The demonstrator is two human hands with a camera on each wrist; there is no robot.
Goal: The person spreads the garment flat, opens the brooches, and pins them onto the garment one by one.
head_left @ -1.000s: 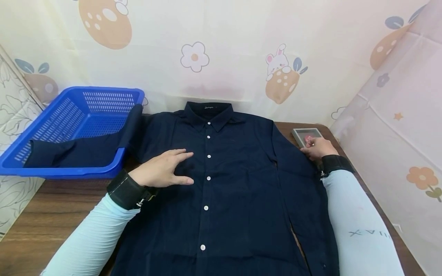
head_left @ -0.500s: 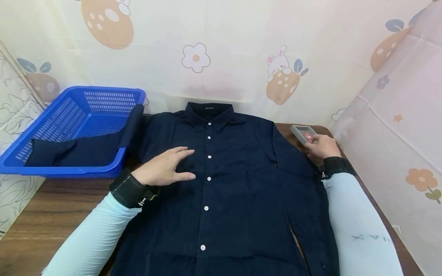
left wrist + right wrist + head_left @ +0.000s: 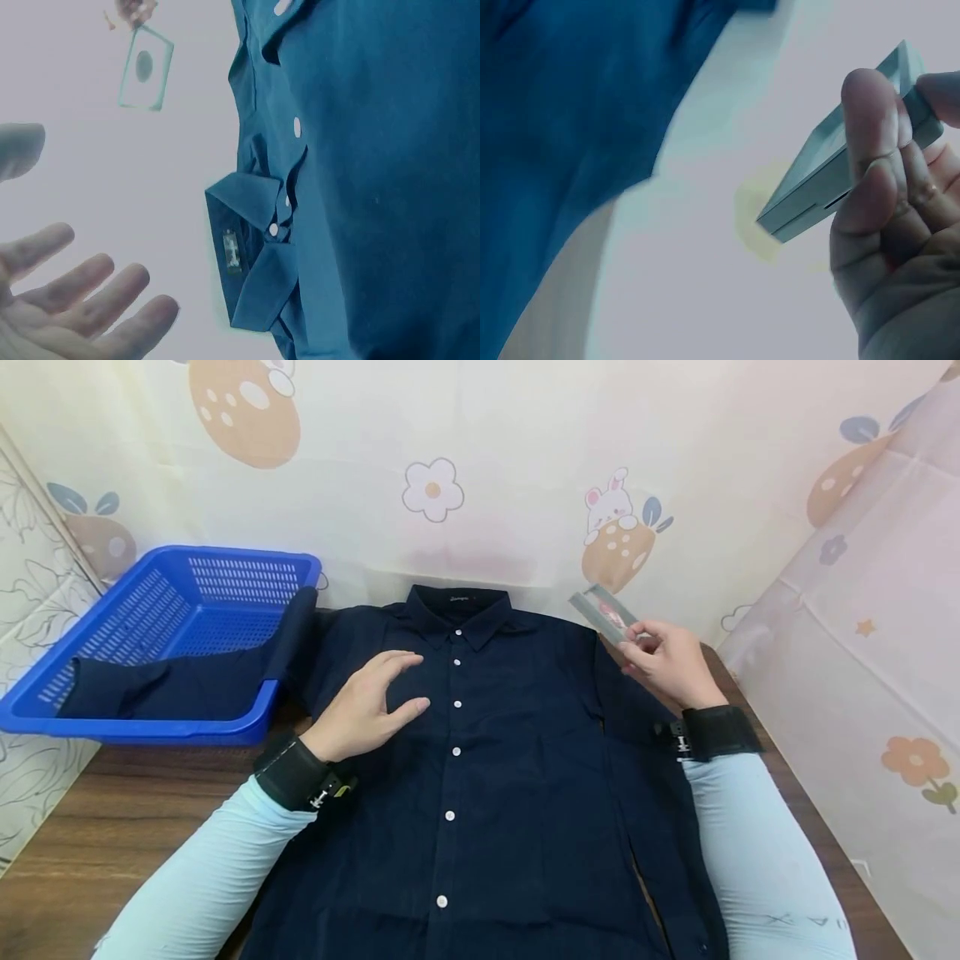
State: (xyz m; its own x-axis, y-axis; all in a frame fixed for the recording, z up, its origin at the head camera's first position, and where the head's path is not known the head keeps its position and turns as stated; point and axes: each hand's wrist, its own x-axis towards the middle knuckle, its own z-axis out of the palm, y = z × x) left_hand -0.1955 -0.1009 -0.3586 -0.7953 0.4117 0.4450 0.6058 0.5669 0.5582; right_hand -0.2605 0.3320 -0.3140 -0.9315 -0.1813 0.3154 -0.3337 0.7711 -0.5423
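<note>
My right hand (image 3: 671,664) pinches one end of a small, shallow grey-framed box (image 3: 600,612) with a clear window and something pink inside. It holds the box up, tilted, above the right shoulder area of a dark navy button-up shirt (image 3: 510,760). From the right wrist, the box's grey side wall (image 3: 799,210) shows between thumb and fingers. My left hand (image 3: 363,706) hovers over the shirt's left chest, thumb and fingers spread, holding nothing. The shirt lies flat, collar away from me, its white buttons done up along the front.
A blue plastic basket (image 3: 135,725) stands at the back left, with one navy sleeve (image 3: 172,689) draped over its rim into it. A patterned curtain (image 3: 510,468) hangs behind and along the right. The brown wooden table (image 3: 82,827) shows at the left.
My right hand has lifted the box off the table's back right corner and moved it up and leftward. My left hand has shifted slightly up, its thumb and fingers spread a little wider.
</note>
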